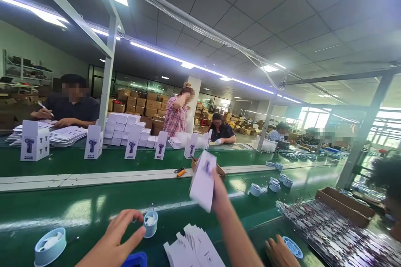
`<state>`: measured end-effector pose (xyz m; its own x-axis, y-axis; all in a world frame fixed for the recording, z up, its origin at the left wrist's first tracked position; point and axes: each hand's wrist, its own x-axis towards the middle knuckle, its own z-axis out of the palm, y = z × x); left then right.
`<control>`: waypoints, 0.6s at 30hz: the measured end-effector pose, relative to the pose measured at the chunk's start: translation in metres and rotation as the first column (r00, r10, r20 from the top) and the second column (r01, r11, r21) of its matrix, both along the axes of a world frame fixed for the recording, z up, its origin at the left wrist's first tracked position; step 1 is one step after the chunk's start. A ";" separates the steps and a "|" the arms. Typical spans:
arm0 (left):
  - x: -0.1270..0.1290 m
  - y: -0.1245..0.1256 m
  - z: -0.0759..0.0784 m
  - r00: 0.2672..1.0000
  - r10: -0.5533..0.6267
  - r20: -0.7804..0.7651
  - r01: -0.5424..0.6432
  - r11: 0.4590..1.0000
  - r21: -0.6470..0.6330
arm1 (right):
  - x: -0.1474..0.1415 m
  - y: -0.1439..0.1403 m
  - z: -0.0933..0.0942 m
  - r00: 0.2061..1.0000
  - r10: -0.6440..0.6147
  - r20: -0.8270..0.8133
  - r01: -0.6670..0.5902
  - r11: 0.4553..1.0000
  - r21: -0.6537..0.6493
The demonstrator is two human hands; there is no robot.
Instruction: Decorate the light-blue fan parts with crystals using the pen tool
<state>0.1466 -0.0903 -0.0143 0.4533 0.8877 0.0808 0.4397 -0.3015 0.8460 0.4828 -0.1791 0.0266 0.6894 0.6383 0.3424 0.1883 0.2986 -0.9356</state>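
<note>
My right hand grips a white printed carton along its right side, held tilted above the green belt. The carton has a dark picture on its face. My left hand is open, its thumb and fingers spread beside a light-blue round housing with a white part inside. Whether a fingertip touches it, I cannot tell. Another light-blue housing lies at the far left with a short wire. Between my arms lies a pile of flat white cartons, next to a dark-blue bin.
Upright white cartons stand in a row across the belt. An orange-handled tool lies near an open brown box. More housings sit to the right. A co-worker's hand is near wired parts. Several people work beyond.
</note>
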 end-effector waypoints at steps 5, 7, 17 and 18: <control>0.024 0.022 -0.036 0.928 -0.208 -0.311 0.229 0.973 0.033 | -0.021 0.102 0.047 0.986 0.012 -0.169 -0.035 0.990 -0.136; 0.047 0.040 -0.057 0.905 -0.149 -0.399 0.195 0.978 0.078 | -0.033 0.098 0.028 0.987 0.020 -0.158 -0.045 0.987 -0.154; 0.103 0.099 -0.082 0.908 -0.138 -0.395 0.213 0.965 0.153 | 0.033 -0.123 -0.063 0.865 -0.254 0.433 0.248 0.966 0.073; 0.097 0.097 -0.071 0.949 -0.090 -0.302 0.146 0.974 0.170 | 0.051 -0.137 -0.064 0.846 -0.273 0.459 0.263 0.961 0.086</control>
